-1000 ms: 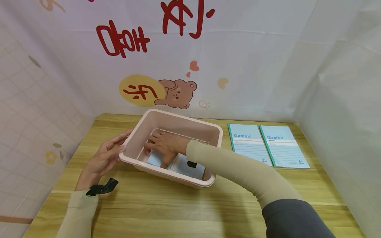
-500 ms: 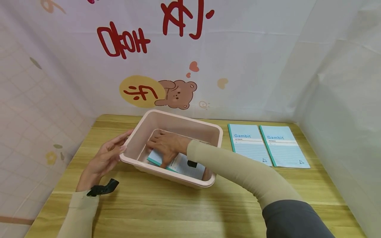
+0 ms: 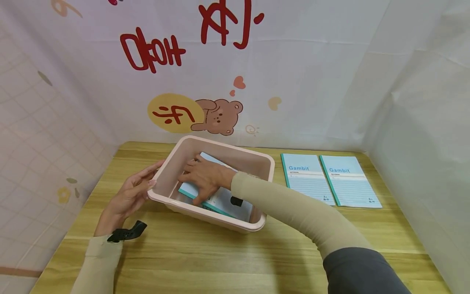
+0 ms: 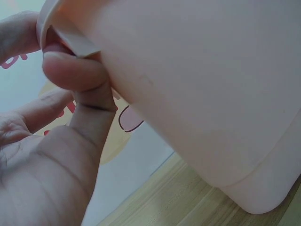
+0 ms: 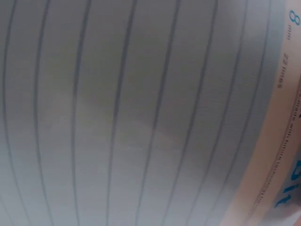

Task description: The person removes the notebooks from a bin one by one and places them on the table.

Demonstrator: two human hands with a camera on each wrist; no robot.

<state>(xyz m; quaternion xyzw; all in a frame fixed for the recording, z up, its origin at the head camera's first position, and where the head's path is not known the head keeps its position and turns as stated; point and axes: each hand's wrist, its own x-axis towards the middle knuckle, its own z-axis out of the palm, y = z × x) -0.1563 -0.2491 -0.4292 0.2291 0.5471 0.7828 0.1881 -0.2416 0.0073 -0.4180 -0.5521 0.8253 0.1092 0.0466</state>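
A pale pink plastic bin [image 3: 205, 212] stands turned at an angle on the table. My left hand [image 3: 132, 192] holds its left rim; the left wrist view shows the thumb [image 4: 75, 73] under the lip. Inside the bin, my right hand [image 3: 205, 177] grips a light blue notebook [image 3: 225, 200] with a teal spine, thumb at the near edge and fingers toward the far one. That notebook lies tilted, its far corner raised. Printing shows below its spine, apparently from another notebook underneath. Only the lined cover [image 5: 141, 117] fills the right wrist view; the fingers are almost wholly out of it.
Two matching notebooks, the nearer-to-bin one [image 3: 308, 179] and the outer one [image 3: 350, 181], lie side by side at the right of the wooden table [image 3: 198, 261]. A printed white sheet [image 3: 312, 81] hangs behind and along both sides.
My right hand has drawn the notebook up inside the bin, so its far corner now shows above the fingers and print appears below its spine. The left hand and bin stay put.
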